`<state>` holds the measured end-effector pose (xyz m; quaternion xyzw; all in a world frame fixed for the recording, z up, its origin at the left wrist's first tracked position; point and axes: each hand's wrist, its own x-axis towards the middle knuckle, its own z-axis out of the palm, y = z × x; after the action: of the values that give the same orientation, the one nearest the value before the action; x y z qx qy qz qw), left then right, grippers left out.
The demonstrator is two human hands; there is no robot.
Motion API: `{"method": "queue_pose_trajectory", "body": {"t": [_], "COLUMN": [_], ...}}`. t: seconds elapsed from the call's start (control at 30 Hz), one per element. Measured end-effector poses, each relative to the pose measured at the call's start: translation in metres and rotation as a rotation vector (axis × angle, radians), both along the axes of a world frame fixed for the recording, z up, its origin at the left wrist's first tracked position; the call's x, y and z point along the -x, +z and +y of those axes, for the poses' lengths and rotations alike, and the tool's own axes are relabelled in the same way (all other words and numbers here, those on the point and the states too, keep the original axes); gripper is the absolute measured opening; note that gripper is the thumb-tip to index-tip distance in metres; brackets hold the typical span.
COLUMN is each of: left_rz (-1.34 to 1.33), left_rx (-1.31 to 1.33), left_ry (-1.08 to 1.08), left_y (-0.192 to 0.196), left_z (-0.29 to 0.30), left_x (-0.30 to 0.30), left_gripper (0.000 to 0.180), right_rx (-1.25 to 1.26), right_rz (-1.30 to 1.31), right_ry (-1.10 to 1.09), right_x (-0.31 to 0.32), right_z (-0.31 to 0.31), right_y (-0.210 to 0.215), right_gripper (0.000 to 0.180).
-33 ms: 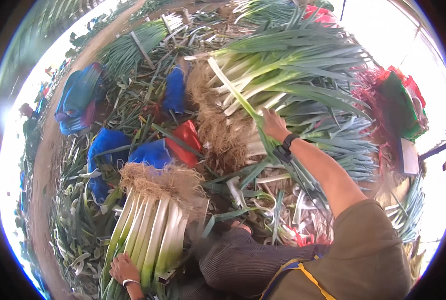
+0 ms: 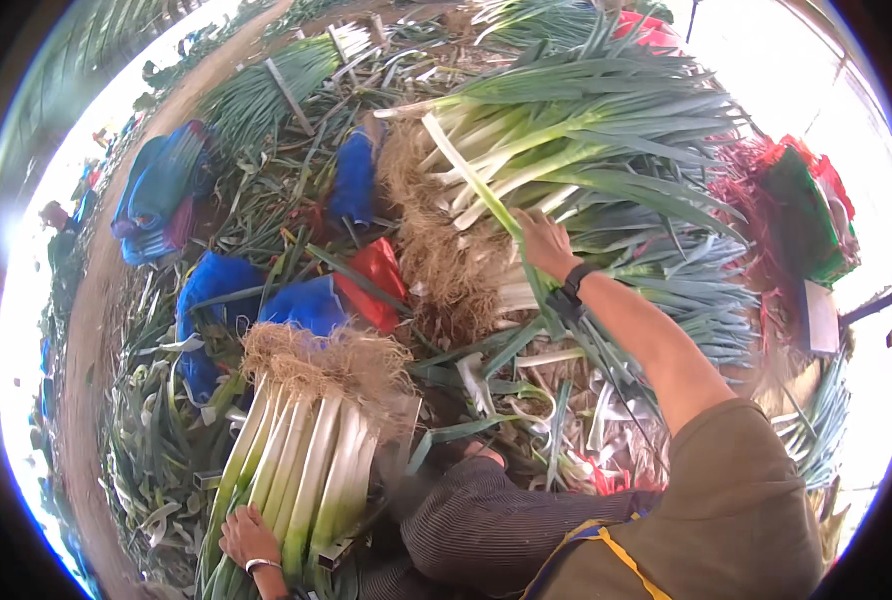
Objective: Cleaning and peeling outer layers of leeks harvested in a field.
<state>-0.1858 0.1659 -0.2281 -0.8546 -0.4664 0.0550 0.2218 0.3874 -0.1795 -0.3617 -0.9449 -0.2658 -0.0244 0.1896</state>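
Note:
At the lower left, a bundle of leeks [image 2: 301, 470] lies in a metal frame, its pale shafts toward me and its brown roots at the far end. My left hand [image 2: 249, 538] is curled over the green part of these leeks and presses on them. Farther off to the right, my right hand [image 2: 546, 243] is closed around a single leek [image 2: 471, 178]. That leek slants up and left over a large heap of leeks [image 2: 566, 130], and its leaves trail down beneath my wrist. My right fingertips are partly hidden.
Blue cloth or netting [image 2: 301, 303] and a red piece [image 2: 374, 285] lie beyond the roots. Cut leaves [image 2: 146, 420] cover the ground at the left. A metal bracket [image 2: 336, 552] borders the bundle. A green and red bag [image 2: 806, 210] stands at the right.

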Motion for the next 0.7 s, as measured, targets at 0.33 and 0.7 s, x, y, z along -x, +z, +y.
{"method": "queue_pose_trajectory", "body": {"t": [0.33,0.7], "left_rz": [-0.061,-0.097], "left_rx": [0.045,0.029], "left_ry": [-0.044,-0.039], "left_y": [0.003,0.003], "left_z": [-0.007,-0.004], "left_x": [-0.006,-0.004], "left_gripper": [0.027,0.029], "right_rx": [1.032,1.368], "right_rz": [-0.743,-0.811], "right_ry": [0.527,0.862], "right_x": [-0.096,-0.028], "right_z": [0.100,0.074], "right_y": [0.045,0.125], "right_gripper": [0.022,0.011]}}
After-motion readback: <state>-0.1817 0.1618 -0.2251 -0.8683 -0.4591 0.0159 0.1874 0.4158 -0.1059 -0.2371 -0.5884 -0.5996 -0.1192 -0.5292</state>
